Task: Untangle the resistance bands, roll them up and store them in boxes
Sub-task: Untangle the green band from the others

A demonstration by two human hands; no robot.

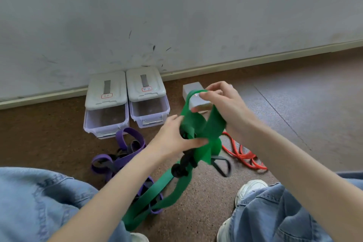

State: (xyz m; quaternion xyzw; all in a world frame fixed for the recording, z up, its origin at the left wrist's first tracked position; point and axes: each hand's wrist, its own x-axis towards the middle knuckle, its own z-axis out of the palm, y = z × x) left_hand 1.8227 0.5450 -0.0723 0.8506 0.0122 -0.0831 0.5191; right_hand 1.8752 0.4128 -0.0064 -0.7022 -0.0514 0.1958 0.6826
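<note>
- Denim knees (39, 202) fill the frame at 7 and 5 o'clock.
- Two lidded clear boxes (107, 104) sit at 10 o'clock against the wall.
- Purple band (125, 155) lies tangled below them.
- Left hand (172, 137) pinches the green band (198, 129) at centre.
- Right hand (222, 102), at 1 o'clock, grips its upper loop.
- Orange cord (241, 155) lies at 4 o'clock.

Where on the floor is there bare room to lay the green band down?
Bare floor lies right of the small grey box and beyond the orange band. Crowded: the purple band lies just before the two bins.
</note>
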